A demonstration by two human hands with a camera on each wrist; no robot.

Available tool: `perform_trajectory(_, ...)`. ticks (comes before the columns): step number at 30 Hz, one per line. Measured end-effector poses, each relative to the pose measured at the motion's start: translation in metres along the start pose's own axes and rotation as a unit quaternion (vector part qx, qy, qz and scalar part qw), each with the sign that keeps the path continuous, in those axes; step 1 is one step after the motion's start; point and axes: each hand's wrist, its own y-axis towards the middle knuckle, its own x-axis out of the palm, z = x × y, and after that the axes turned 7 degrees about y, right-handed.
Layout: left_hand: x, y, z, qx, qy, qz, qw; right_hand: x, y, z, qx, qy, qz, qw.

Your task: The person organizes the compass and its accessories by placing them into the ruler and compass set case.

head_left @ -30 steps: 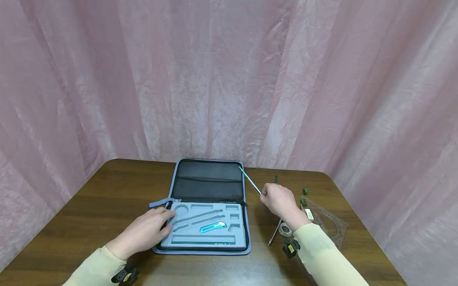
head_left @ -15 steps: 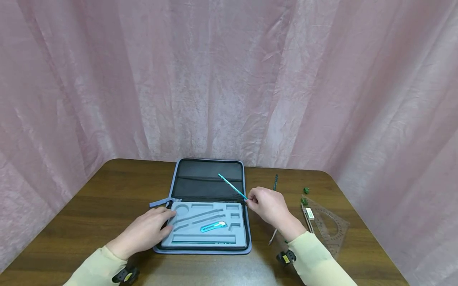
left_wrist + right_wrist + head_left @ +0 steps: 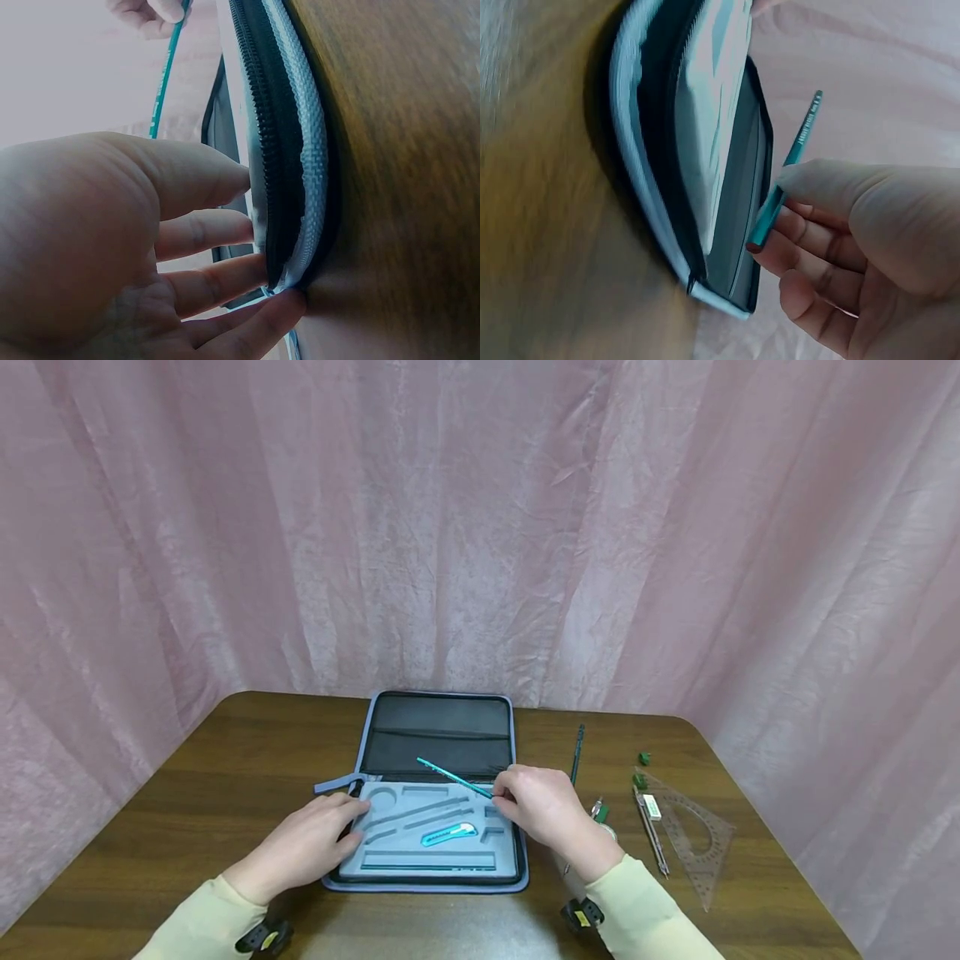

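Pinching a teal pencil (image 3: pixel 453 777) btwn thumb & fingers, the R hand (image 3: pixel 542 802) is over the R side of the grey foam tray (image 3: pixel 397 846). Pencil's in the air above the tray, not in any slot; it slants up & left, far end toward the hinge side. R wrist view: white lettering on the barrel, reddish-brown near end poking out past the fingers.

L hand (image 3: pixel 303 843) rests at the tray's L edge, fingers loosely spread; L wrist view has thumb + fingertips touching the edge, lower fingers against the outside of the zip case (image 3: pixel 423 887).

Case lies open on the wood table (image 3: pixel 187 827), blue w/ black lining; lid (image 3: pixel 442 718) laid back behind the tray, strap (image 3: pixel 333 784) out to the L. In the tray: a teal utility knife (image 3: pixel 448 835) lying at a slant, plus a dark teal strip (image 3: pixel 427 867) along the near side of the long front slot; can't tell what it is.

R of case: dark pencil (image 3: pixel 577 756), then a metal compass (image 3: pixel 651 835) w/ a white eraser (image 3: pixel 652 807) just beside it, both next to a clear set square (image 3: pixel 705 868). Two small green pcs (image 3: pixel 645 758) nr the far corner. Green item (image 3: pixel 602 814) by R wrist is partly hidden. Pink curtain (image 3: pixel 480 527) behind.
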Motion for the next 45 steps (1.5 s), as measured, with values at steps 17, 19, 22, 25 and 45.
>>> perform_trajectory(17, -0.001, 0.001, 0.001, -0.006, 0.002, -0.008, 1.0000, 0.002, 0.000, -0.026, -0.072, 0.039, -0.098, 0.992)
perform_trajectory(19, 0.000, 0.001, 0.000, -0.006, 0.001, -0.008, 1.0000, 0.003, 0.000, -0.029, -0.081, 0.038, -0.098, 0.991)
perform_trajectory(22, 0.000, 0.001, 0.000, -0.005, 0.000, -0.005, 1.0000, 0.004, 0.000, -0.033, -0.088, 0.035, -0.104, 0.990)
perform_trajectory(25, 0.000, 0.001, 0.000, -0.004, -0.001, -0.003, 1.0000, 0.005, 0.002, -0.038, -0.090, 0.032, -0.112, 0.989)
perform_trajectory(45, -0.001, 0.000, 0.000, -0.007, -0.005, -0.010, 0.9999, 0.006, 0.000, -0.050, -0.093, 0.037, -0.168, 0.981)
